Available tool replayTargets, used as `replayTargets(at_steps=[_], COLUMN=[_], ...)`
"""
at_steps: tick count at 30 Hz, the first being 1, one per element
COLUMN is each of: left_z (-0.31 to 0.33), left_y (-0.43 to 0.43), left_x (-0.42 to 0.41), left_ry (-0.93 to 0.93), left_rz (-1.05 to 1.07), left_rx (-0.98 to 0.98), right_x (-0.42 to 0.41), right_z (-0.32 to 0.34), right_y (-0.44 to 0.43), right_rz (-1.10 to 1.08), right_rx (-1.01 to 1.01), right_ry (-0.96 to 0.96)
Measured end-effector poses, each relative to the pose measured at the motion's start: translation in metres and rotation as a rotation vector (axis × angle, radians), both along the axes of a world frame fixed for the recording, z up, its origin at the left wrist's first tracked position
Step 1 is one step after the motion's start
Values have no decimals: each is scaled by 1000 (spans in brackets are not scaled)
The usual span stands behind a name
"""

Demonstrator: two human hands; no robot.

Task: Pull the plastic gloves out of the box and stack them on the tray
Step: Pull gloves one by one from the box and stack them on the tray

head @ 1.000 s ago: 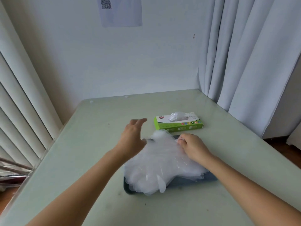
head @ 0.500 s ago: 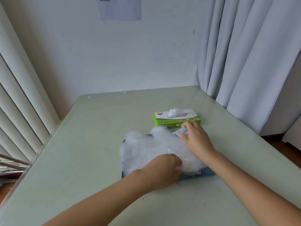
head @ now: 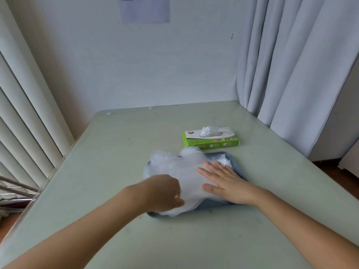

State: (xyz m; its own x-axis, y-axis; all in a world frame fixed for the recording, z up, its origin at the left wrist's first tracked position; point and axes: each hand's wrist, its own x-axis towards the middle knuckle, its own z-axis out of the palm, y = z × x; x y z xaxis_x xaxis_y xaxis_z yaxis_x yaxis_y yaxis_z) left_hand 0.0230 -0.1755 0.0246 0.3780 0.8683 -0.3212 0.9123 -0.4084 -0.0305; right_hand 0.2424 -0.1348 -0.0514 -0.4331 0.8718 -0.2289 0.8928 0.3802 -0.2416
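Head view. Right hand has drawn back from beside the box onto the stacked gloves; left hand has shifted toward the stack's near-left edge.
- Right grip: fully spread, palm and straight fingers pressing flat on the stack's right half.
- Left grip: fingers curled against the plastic, blurred; whether it pinches a glove cannot be told.
- Stacked gloves: on the blue tray, between and under both hands.
- Box: green, on the surface just beyond the tray, one glove protruding.
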Motion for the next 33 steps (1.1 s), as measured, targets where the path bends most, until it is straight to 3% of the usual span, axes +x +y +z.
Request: replayTargets(at_steps=[3,6,9,11,16,18,22,28,33], left_z=[21,31,17,3,-44,-65,-85,-84,-71], left_y=[-2,4,12,16,33,43,45,31,28], left_x=[-20,-17,14,42,84,76,53,29,12], left_ry=[128,107,-208,-396,-468,-435,-192,-244,-194], left_rz=[58,109,99,76,83,133,67,212,206], left_rx=[-77,129,318,292,123,66,97,107,34], right_x=[-1,-1,-1,-2,-2,-2,-1,-1,4], right_z=[1,1,2,2,1,-2,-3,3,9], right_y=[-1,-1,-1,0,0,0,0,-4,0], right_rz=[3,-11,-8,1,7,-25,-51,-145,-143], right_rx=[14,1,-9,-8,7,2,-1,-55,-65], right_ry=[-52,-44,-65,-88,-94,-78,-62,-71,-96])
